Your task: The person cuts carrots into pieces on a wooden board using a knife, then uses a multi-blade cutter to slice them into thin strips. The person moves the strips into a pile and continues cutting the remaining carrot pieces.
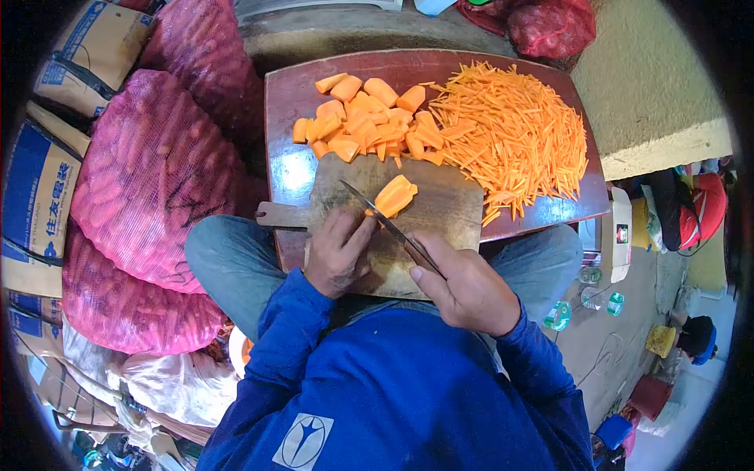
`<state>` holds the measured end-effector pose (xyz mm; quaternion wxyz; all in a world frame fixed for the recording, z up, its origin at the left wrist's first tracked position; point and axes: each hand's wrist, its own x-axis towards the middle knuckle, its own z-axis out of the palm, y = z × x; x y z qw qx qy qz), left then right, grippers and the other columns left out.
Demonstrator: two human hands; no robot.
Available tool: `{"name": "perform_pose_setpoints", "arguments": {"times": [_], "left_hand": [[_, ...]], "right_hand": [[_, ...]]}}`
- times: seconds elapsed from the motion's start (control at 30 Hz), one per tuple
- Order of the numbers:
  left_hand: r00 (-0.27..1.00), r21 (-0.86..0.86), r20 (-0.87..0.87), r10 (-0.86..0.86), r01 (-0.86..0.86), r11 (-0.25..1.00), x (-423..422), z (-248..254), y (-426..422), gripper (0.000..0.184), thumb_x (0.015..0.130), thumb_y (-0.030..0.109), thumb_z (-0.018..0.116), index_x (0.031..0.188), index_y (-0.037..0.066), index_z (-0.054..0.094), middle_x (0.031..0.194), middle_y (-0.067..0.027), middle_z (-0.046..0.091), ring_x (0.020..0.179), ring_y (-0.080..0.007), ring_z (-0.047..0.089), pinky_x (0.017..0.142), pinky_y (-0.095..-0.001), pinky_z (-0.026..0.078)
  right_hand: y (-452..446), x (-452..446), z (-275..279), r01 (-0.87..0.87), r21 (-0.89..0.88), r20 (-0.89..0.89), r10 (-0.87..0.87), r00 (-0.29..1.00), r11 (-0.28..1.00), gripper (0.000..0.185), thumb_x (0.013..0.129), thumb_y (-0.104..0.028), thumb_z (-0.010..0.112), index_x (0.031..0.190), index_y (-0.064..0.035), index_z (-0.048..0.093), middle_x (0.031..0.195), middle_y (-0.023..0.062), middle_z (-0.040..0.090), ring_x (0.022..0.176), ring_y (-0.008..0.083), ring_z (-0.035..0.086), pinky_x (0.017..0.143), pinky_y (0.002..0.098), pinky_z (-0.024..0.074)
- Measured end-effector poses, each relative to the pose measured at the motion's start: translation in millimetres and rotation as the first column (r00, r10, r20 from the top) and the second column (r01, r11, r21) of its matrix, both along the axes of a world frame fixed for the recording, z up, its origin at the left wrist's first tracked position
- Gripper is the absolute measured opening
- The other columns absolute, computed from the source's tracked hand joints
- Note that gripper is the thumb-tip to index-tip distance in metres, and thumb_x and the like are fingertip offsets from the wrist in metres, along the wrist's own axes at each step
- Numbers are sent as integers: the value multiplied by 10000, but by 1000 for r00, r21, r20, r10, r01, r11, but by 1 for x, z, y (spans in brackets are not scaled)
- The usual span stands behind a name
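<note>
My right hand (470, 286) is wrapped round the handle of a knife (390, 225). The blade slants up and left across the wooden cutting board (452, 208). A stack of sliced carrot (395, 196) lies on the board along the blade's far side. My left hand (339, 250) has its fingers curled on the near side of the blade, closed on a bit of carrot that mostly hides under the fingertips. Beyond the board are thick carrot chunks (357, 118) and a large heap of carrot strips (518, 129).
The board lies at the near side of a dark red table (290, 102), partly over my lap. Pink mesh sacks (157, 180) are piled at the left beside cardboard boxes (35, 188). A concrete ledge (652, 86) is at the right. Plastic bottles (593, 298) stand on the floor (613, 345).
</note>
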<state>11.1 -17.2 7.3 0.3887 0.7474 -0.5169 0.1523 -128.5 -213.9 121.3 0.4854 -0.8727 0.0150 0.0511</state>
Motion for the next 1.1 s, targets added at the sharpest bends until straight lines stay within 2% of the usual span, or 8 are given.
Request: {"name": "perform_pose_setpoints", "arguments": {"times": [0.07,0.27,0.33,0.57,0.67,0.73,0.83,1.1], "left_hand": [[1000,18,-2,5,-5,1000,-1,-4,2,597,600,-46,713,1197,-44,684,1074,-213,646,921,-410,654,758,-468,564],[999,-31,5,33,-33,999,5,-1,7,572,606,-41,725,1177,-53,686,1098,-211,654,929,-410,657,767,-459,565],[999,-54,-3,38,-38,998,5,-1,7,495,647,-70,723,1140,-57,688,1069,-204,656,924,-401,671,778,-451,573],[999,-108,-5,37,-38,993,-9,2,-6,382,736,-108,714,1113,-48,699,1057,-202,665,905,-391,687,795,-457,581],[999,-99,-21,44,-46,994,-7,-2,-8,407,721,-84,718,1125,-43,703,1043,-196,665,894,-390,682,780,-454,578],[999,-89,4,51,-51,995,-5,-8,-3,420,714,-64,717,1133,-38,705,1039,-190,667,893,-385,679,779,-456,571],[998,-53,36,54,-52,997,-3,-7,3,441,703,-23,714,1144,-30,710,1037,-182,672,891,-371,672,781,-458,554],[995,-46,90,52,-48,998,0,-3,2,423,719,4,722,1142,-12,715,1045,-162,690,887,-336,668,806,-459,526]], "right_hand": [[1,1,-3,-13,-1,-27,13,1000,1000,410,1031,-174,610,1387,-11,489,997,309,706,897,539,686,765,591,546],[11,19,-29,-5,-1,84,5,996,1000,396,1030,-190,604,1360,-3,491,926,323,706,854,550,681,749,626,532],[15,24,-30,-24,-108,-40,20,999,994,379,1017,-162,625,1334,4,500,919,307,692,855,543,669,732,598,517],[6,21,-51,-43,-197,-74,29,997,979,377,1036,-229,588,1300,23,494,857,346,686,830,559,670,741,647,519],[-1,18,-57,-41,-128,4,41,999,991,375,1034,-223,597,1308,19,513,893,346,685,860,561,666,753,631,524],[0,13,-47,10,27,81,-12,997,1000,365,1032,-205,608,1320,6,534,943,340,685,904,563,661,774,606,530],[4,6,-19,71,75,66,-76,995,995,361,1032,-180,611,1342,-9,539,985,330,687,941,560,660,794,588,535],[4,-1,-12,50,21,98,-52,994,999,355,1037,-173,613,1331,9,534,989,324,692,937,552,666,790,580,533]]}}
